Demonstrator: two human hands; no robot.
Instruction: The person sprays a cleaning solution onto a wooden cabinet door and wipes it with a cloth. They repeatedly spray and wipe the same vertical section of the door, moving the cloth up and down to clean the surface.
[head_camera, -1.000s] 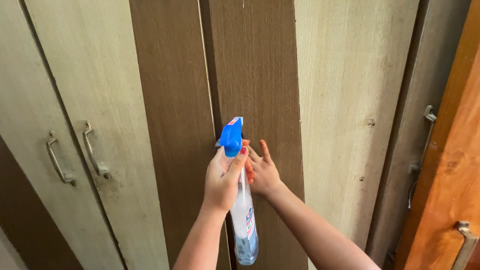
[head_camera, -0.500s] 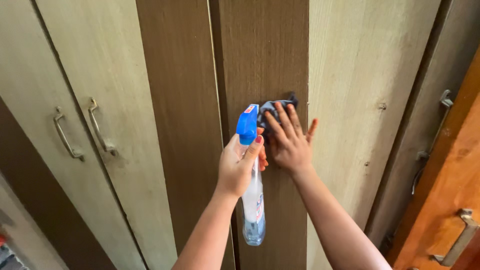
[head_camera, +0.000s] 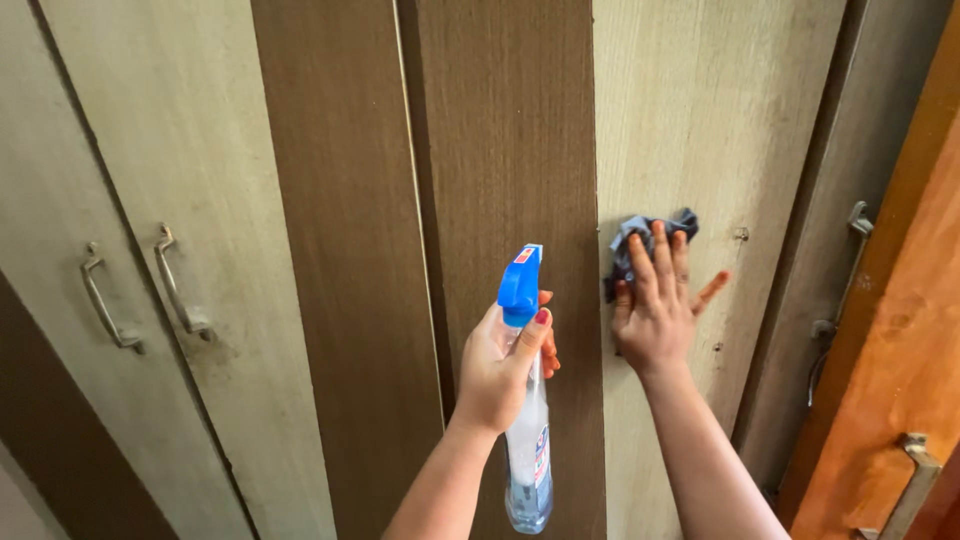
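Note:
My left hand grips the neck of a clear spray bottle with a blue trigger head, held upright in front of the dark brown wardrobe panel. My right hand lies flat, fingers spread, pressing a dark grey cloth against the light beige wardrobe door, just right of the brown panel's edge. The cloth bunches out above my fingertips.
Two metal handles sit on the beige wardrobe doors at the left. Another metal handle is at the right, by the wardrobe's edge. An orange-brown wooden door with a handle stands at the far right.
My right hand has slid the cloth rightwards, off the dark brown panel onto the light beige door. The left hand with the bottle has stayed near the middle.

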